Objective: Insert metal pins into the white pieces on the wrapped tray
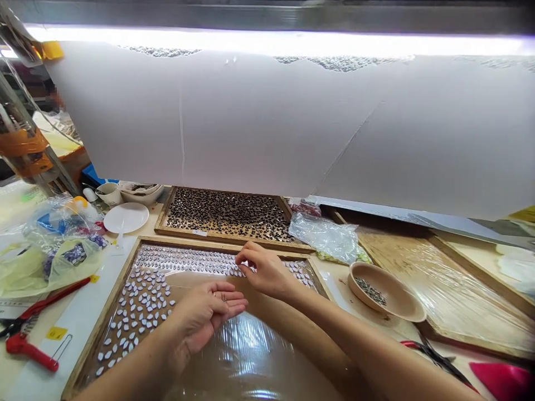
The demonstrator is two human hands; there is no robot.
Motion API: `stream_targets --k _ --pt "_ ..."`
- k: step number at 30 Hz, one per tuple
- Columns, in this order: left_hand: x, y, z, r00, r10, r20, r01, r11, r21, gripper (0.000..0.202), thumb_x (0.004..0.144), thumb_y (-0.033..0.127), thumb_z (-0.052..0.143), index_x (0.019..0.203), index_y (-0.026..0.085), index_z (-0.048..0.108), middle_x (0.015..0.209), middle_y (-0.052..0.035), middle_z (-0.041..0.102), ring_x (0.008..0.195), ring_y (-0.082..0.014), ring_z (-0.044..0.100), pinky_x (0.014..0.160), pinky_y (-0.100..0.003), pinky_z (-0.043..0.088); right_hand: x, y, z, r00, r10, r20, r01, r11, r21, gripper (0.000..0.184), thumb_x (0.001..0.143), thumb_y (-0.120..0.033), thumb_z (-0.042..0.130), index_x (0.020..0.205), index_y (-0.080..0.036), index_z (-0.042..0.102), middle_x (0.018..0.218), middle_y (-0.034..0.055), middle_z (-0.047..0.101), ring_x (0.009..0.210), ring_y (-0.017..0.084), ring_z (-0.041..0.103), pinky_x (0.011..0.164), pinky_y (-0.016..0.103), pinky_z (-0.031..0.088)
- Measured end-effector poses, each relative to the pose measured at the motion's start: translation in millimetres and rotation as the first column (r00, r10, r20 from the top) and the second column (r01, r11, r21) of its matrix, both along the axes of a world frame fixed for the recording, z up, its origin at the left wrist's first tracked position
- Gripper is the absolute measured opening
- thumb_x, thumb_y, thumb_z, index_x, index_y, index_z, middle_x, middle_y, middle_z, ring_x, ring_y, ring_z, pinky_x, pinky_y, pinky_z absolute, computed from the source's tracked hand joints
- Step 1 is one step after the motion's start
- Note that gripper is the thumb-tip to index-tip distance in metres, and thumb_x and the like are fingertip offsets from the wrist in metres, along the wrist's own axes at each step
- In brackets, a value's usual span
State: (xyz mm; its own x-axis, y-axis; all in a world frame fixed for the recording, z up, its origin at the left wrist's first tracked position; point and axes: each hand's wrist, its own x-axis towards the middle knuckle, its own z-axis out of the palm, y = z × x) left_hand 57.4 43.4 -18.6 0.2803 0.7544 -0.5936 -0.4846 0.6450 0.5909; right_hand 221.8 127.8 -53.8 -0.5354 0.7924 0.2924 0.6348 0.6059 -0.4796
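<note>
A wooden tray (125,273) lined with clear film lies in front of me, with several small white oval pieces (144,298) laid out in rows on its left and far parts. My left hand (207,317) rests palm up over the tray's middle, fingers cupped together, with tiny pieces on the fingers. Just beyond it, my right hand (263,270) pinches its fingertips at the far row of white pieces; what it pinches is too small to make out.
A second wooden tray (228,214) full of small dark pieces lies behind. A tan bowl (387,292) with dark bits stands to the right, near a clear plastic bag (326,236) and film-covered boards. Red-handled pliers (29,323), bags and a white plate (125,217) lie left.
</note>
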Motion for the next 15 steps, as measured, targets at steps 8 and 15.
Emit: stream_targets --k 8,15 --pt "-1.6 1.6 -4.6 1.000 -0.012 0.027 0.013 1.000 -0.006 0.023 0.072 -0.007 0.045 0.091 0.002 0.051 0.093 -0.0210 0.064 0.092 -0.0264 0.065 0.090 -0.033 0.049 -11.5 12.7 -17.5 0.991 0.009 0.134 -0.018 0.998 0.064 0.016 0.075 -0.008 0.051 0.075 -0.016 0.064 0.080 0.0050 0.055 0.075 0.015 0.051 0.069 0.027 0.040" --pt "-2.1 3.6 -3.4 1.000 -0.025 0.011 0.025 1.000 -0.011 0.020 0.072 -0.005 0.049 0.090 0.003 0.053 0.093 -0.0206 0.065 0.092 -0.0267 0.065 0.090 -0.033 0.049 -11.5 13.2 -22.2 0.983 -0.013 0.185 -0.001 0.997 0.075 0.015 0.078 -0.011 0.052 0.077 -0.016 0.066 0.078 0.0038 0.055 0.074 0.015 0.050 0.065 0.026 0.036"
